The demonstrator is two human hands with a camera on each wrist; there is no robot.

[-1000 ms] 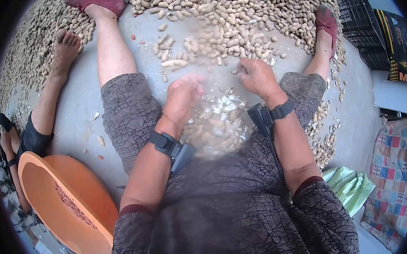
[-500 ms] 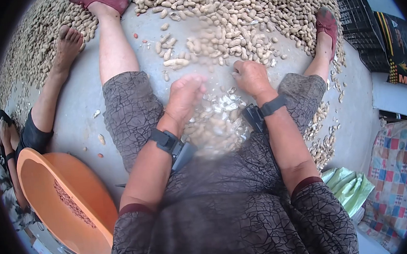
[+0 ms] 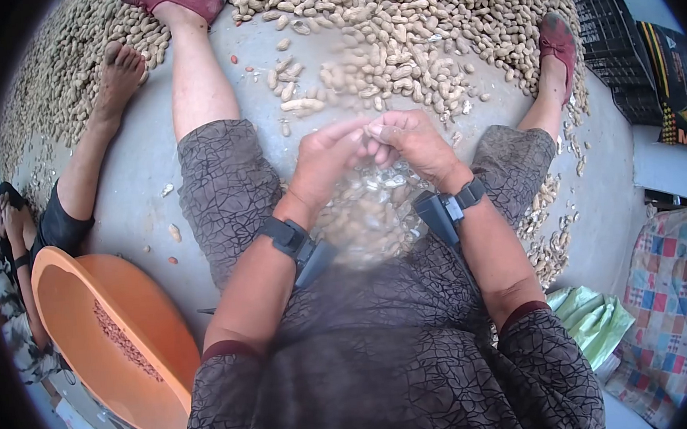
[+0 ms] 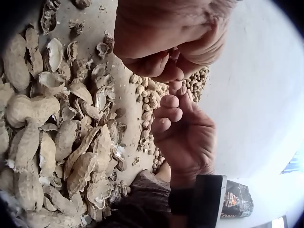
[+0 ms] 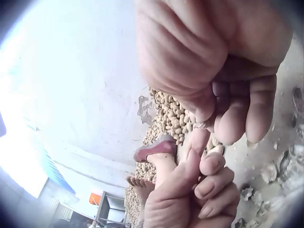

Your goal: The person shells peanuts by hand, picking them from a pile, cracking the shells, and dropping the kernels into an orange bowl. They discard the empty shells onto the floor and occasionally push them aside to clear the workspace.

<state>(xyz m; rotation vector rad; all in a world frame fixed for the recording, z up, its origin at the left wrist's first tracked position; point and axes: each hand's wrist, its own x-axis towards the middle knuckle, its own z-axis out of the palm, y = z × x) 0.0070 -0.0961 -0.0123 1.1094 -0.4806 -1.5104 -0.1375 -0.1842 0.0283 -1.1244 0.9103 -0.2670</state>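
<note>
Right grip (image 3: 416, 142) pinching shell fragment (image 5: 200, 126), left grip (image 3: 324, 162) alongside, bag (image 3: 678, 83) lettered "MAR"

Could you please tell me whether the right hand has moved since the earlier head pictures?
Yes: the right hand has moved leftward, away from the black plastic crate, toward the left hand.

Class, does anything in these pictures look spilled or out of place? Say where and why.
Yes: a few stray reddish peanut kernels lie on the grey floor, outside the orange plastic basin holding many others.
</note>
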